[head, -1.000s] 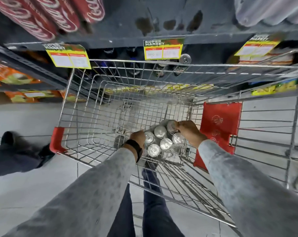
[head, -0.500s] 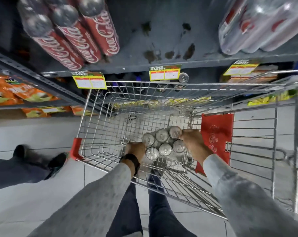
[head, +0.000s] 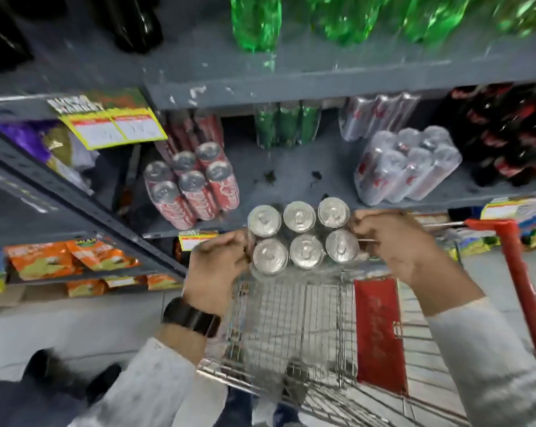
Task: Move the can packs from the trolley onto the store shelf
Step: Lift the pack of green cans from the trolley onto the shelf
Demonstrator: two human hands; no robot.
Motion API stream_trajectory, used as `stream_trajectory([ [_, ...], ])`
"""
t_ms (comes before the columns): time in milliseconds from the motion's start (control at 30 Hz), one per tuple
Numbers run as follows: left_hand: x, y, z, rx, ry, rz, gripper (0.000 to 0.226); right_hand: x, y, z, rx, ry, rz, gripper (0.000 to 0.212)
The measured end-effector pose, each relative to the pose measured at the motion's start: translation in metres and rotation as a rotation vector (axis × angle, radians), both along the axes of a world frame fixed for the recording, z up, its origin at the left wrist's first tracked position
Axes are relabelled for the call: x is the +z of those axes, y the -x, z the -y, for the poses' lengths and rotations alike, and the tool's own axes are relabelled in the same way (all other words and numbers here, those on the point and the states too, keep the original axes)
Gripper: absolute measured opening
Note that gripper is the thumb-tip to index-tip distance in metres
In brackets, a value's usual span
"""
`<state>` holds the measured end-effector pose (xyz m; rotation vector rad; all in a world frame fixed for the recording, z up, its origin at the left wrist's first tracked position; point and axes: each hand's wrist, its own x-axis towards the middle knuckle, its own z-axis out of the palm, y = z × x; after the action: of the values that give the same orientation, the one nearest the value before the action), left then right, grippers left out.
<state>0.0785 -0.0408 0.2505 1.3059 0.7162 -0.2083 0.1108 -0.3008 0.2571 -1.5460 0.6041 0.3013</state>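
While the six-can pack (head: 302, 237) hung above the trolley (head: 291, 328), near the shelf (head: 291, 180) edge, the left hand (head: 217, 272) and right hand (head: 396, 241) were closed on its left and right ends.

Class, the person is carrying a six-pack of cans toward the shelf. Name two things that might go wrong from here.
1. The can pack is held only at its two ends by the left hand and right hand; its middle might sag or slip.
2. The shelf gap between the red pack and the silver pack looks modest; it might knock one.
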Motion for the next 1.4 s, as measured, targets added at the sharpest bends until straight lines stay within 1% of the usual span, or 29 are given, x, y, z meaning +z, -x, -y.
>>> stream_trajectory([
  [67, 0.017, -0.026, 0.005, -0.011, 0.019, 0.057, 0.030, 0.015, -0.030, 0.000, -0.001, 0.046, 0.042, 0.021],
  [133, 0.022, -0.054, 0.016, -0.008, 0.008, 0.075, 0.022, 0.022, -0.062, -0.004, 0.005, 0.119, 0.063, 0.025],
  [200, 0.019, -0.082, 0.028, 0.028, 0.002, 0.055, 0.017, 0.022, -0.096, -0.006, 0.016, 0.197, 0.051, 0.021],
  [300, 0.005, -0.118, 0.043, 0.087, 0.043, 0.037, 0.025, 0.011, -0.143, -0.004, 0.079, 0.302, 0.021, 0.015],
  [367, -0.006, -0.134, 0.049, 0.141, 0.057, 0.019, 0.021, 0.003, -0.165, -0.002, 0.156, 0.387, 0.001, 0.012],
  [467, -0.017, -0.147, 0.054, 0.114, 0.068, -0.018, 0.021, -0.006, -0.184, -0.003, 0.168, 0.487, -0.048, 0.007],
  [500, -0.019, -0.150, 0.055, 0.092, 0.085, -0.024, 0.026, -0.008, -0.187, -0.003, 0.174, 0.492, -0.056, 0.009],
  [567, -0.024, -0.156, 0.053, 0.075, 0.114, -0.041, 0.034, -0.010, -0.193, -0.005, 0.257, 0.502, -0.043, 0.009],
  [633, -0.023, -0.159, 0.051, 0.063, 0.136, -0.060, 0.029, -0.013, -0.197, -0.006, 0.288, 0.541, -0.038, 0.008],
  [667, -0.022, -0.160, 0.049, 0.057, 0.154, -0.071, 0.025, -0.015, -0.198, -0.005, 0.276, 0.541, -0.032, 0.010],
  [733, -0.022, -0.158, 0.047, 0.017, 0.148, -0.093, 0.023, -0.018, -0.197, -0.004, 0.249, 0.476, -0.014, 0.017],
  [800, -0.028, -0.152, 0.043, -0.032, 0.080, -0.110, 0.016, -0.025, -0.191, -0.001, 0.213, 0.378, 0.018, 0.022],
  [833, -0.032, -0.146, 0.042, -0.066, 0.022, -0.112, 0.025, -0.028, -0.185, 0.000, 0.166, 0.319, 0.039, 0.033],
  [867, -0.036, -0.141, 0.041, -0.068, -0.007, -0.112, 0.043, -0.032, -0.178, 0.000, 0.097, 0.228, 0.050, 0.049],
  [900, -0.042, -0.138, 0.041, -0.052, -0.004, -0.086, 0.057, -0.039, -0.173, 0.002, 0.017, 0.105, 0.048, 0.064],
  [933, -0.047, -0.136, 0.042, -0.056, 0.039, -0.042, 0.063, -0.048, -0.170, 0.003, -0.038, -0.030, 0.035, 0.071],
  [967, -0.050, -0.134, 0.046, -0.081, 0.109, -0.005, 0.064, -0.059, -0.168, 0.004, -0.054, -0.145, 0.025, 0.070],
  [1000, -0.053, -0.133, 0.049, -0.111, 0.175, 0.027, 0.061, -0.068, -0.166, 0.004, -0.051, -0.216, 0.021, 0.064],
  [1067, -0.058, -0.133, 0.055, -0.132, 0.251, 0.057, 0.050, -0.078, -0.160, 0.002, -0.039, -0.292, 0.013, 0.052],
  [1133, -0.063, -0.135, 0.059, -0.124, 0.248, 0.072, 0.047, -0.082, -0.155, -0.001, -0.043, -0.322, 0.018, 0.050],
  [1200, -0.064, -0.137, 0.060, -0.099, 0.235, 0.068, 0.047, -0.083, -0.152, -0.001, -0.061, -0.322, 0.055, 0.056],
  [1233, -0.065, -0.139, 0.061, -0.099, 0.217, 0.073, 0.047, -0.082, -0.149, -0.001, -0.058, -0.324, 0.068, 0.054],
  [1333, -0.061, -0.145, 0.061, -0.101, 0.200, 0.080, 0.048, -0.079, -0.141, 0.000, -0.062, -0.389, 0.050, 0.040],
  [1400, -0.060, -0.148, 0.061, -0.102, 0.163, 0.088, 0.054, -0.078, -0.137, -0.001, -0.078, -0.359, 0.047, 0.038],
])
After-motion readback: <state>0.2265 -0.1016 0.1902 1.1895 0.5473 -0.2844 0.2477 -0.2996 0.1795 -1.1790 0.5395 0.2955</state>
